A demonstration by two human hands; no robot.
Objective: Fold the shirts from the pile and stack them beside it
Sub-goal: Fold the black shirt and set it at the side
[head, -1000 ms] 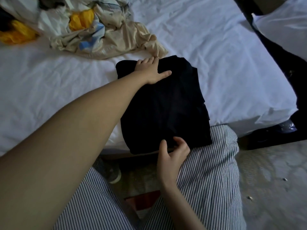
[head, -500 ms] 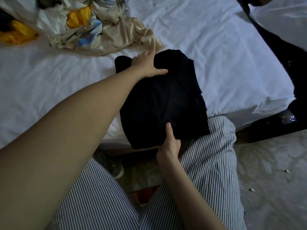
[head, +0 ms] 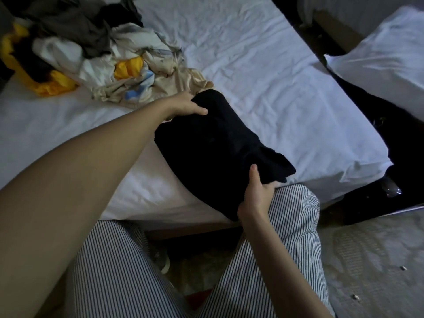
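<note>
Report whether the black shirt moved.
Yes. The black shirt lay flat; now it is lifted off the bed sheet, bunched between left hand and right hand.

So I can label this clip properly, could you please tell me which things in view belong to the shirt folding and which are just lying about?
Job in hand: folded black shirt, gripped by left hand and right hand; pile of unfolded clothes; white sheet.
Lying about: white bedding at right; shoe on the floor; striped trousers.
</note>
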